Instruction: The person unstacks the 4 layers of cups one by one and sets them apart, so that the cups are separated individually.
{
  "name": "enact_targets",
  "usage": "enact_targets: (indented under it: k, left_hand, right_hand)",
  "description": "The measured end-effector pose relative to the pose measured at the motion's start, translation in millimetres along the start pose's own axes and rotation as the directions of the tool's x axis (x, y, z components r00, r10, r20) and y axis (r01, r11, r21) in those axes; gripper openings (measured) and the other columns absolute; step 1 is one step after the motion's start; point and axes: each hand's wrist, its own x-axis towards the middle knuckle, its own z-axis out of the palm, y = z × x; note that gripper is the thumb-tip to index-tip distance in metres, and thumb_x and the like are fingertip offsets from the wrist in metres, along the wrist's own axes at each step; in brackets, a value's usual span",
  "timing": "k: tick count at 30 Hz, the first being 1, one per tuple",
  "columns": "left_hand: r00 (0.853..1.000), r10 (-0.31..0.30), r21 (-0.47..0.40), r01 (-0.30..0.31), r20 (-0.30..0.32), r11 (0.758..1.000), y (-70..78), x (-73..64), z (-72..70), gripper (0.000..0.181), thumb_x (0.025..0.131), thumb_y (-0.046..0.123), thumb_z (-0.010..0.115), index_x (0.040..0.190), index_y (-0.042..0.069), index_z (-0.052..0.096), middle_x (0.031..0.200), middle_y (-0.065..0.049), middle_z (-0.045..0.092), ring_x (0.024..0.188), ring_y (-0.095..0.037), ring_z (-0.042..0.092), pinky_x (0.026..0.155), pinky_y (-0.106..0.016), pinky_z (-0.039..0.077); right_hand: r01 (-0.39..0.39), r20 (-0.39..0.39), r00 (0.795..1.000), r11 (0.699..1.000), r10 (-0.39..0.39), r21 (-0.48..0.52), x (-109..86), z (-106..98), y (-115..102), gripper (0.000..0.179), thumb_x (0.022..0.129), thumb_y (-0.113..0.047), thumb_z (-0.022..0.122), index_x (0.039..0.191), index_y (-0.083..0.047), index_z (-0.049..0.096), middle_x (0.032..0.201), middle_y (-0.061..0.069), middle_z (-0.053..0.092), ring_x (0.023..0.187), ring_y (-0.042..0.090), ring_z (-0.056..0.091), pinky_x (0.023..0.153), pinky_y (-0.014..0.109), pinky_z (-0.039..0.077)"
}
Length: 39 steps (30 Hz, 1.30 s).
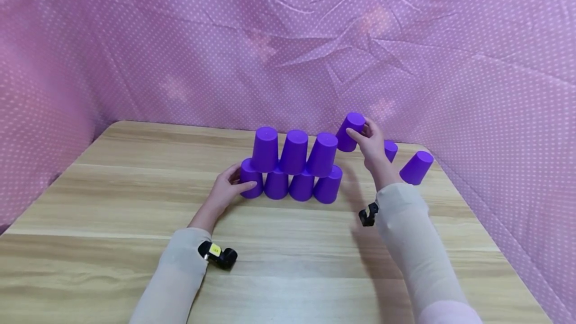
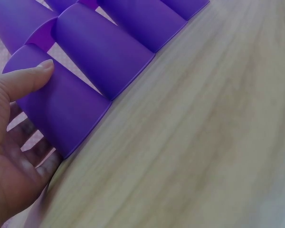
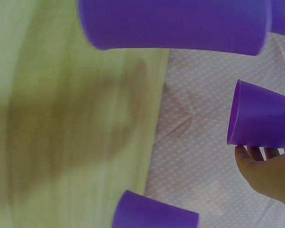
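Purple cups stand upside down in two tiers: several in the bottom row and three on top, the middle one [image 1: 294, 152] among them. My left hand [image 1: 225, 190] holds the leftmost bottom cup [image 1: 250, 186], thumb across its front and the other fingers behind. In the left wrist view, that cup [image 2: 66, 111] rests on the table under the thumb. My right hand [image 1: 373, 146] grips another purple cup [image 1: 347, 136], raised right of the top tier and apart from it. Its closed end points up, slightly tilted. The right wrist view shows this cup [image 3: 261, 116] with fingers beneath it.
Two more purple cups stand to the right, one [image 1: 390, 150] partly hidden behind the right hand and one [image 1: 416, 167] near the table's right edge. The wooden table [image 1: 288, 254] meets a pink dotted cloth [image 1: 225, 54] at the back and sides.
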Motion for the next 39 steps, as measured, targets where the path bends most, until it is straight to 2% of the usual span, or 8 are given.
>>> enact_targets:
  k: [6, 10, 17, 30, 34, 39]
  left_hand:
    - [0.999, 0.035, 0.001, -0.035, -0.011, 0.999, -5.6, 1.9, 0.8, 0.062, 0.071, 0.010, 0.070, 0.125, 0.004, 0.043, 0.118, -0.017, 0.047, 0.108, -0.026, 0.042, 0.093, -0.036, 0.033]
    - [0.999, 0.041, -0.013, -0.042, -0.010, 0.999, -6.0, 0.7, 1.1, 0.062, 0.071, 0.009, 0.070, 0.125, 0.004, 0.042, 0.118, -0.018, 0.047, 0.108, -0.026, 0.042, 0.092, -0.036, 0.033]
    - [1.000, 0.025, -0.007, -0.025, -0.008, 1.000, -4.9, 0.4, 0.3, 0.063, 0.071, 0.011, 0.070, 0.127, 0.004, 0.041, 0.120, -0.017, 0.046, 0.110, -0.026, 0.041, 0.093, -0.036, 0.032]
    - [1.000, 0.004, 0.004, -0.004, -0.013, 1.000, -4.4, 2.8, -1.3, 0.063, 0.071, 0.011, 0.070, 0.127, 0.005, 0.041, 0.120, -0.016, 0.046, 0.110, -0.026, 0.040, 0.094, -0.035, 0.031]
    - [1.000, 0.004, 0.006, -0.004, 0.001, 1.000, -0.9, 0.4, -1.2, 0.063, 0.072, 0.011, 0.070, 0.127, 0.004, 0.041, 0.120, -0.017, 0.045, 0.110, -0.027, 0.040, 0.094, -0.036, 0.032]
    - [1.000, 0.005, 0.001, -0.005, 0.007, 1.000, 14.8, -8.2, 1.1, 0.060, 0.074, 0.008, 0.068, 0.126, 0.000, 0.040, 0.120, -0.021, 0.044, 0.110, -0.030, 0.039, 0.094, -0.039, 0.030]
  right_hand:
    - [-0.063, -0.031, 0.998, 0.997, 0.061, -0.048, 1.9, -3.4, 18.6, 0.055, 0.077, -0.005, 0.064, 0.126, -0.006, 0.039, 0.122, 0.015, 0.046, 0.109, 0.022, 0.042, 0.093, 0.030, 0.034]
    - [-0.105, -0.056, 0.993, 0.994, 0.103, -0.041, 3.4, -4.9, 30.8, 0.057, 0.077, -0.005, 0.063, 0.128, -0.006, 0.037, 0.125, 0.014, 0.044, 0.112, 0.022, 0.041, 0.094, 0.030, 0.033]
    - [-0.117, -0.073, 0.990, 0.993, 0.117, 0.011, 7.7, -3.6, 43.2, 0.058, 0.077, -0.002, 0.062, 0.129, -0.005, 0.036, 0.126, 0.016, 0.042, 0.113, 0.023, 0.041, 0.093, 0.029, 0.034]
    - [-0.169, -0.140, 0.976, 0.986, 0.167, -0.009, 14.1, -4.2, 57.3, 0.056, 0.077, -0.001, 0.061, 0.128, -0.006, 0.038, 0.125, 0.014, 0.043, 0.113, 0.022, 0.041, 0.095, 0.028, 0.032]
    - [-0.199, -0.159, 0.968, 0.980, 0.196, -0.002, 16.9, -4.2, 62.2, 0.058, 0.077, -0.001, 0.062, 0.128, -0.007, 0.037, 0.126, 0.014, 0.042, 0.113, 0.022, 0.040, 0.095, 0.027, 0.031]
    - [-0.221, -0.184, 0.958, 0.975, 0.220, 0.016, 18.7, -5.0, 65.0, 0.059, 0.076, -0.001, 0.062, 0.129, -0.008, 0.037, 0.126, 0.015, 0.042, 0.113, 0.023, 0.041, 0.095, 0.029, 0.031]
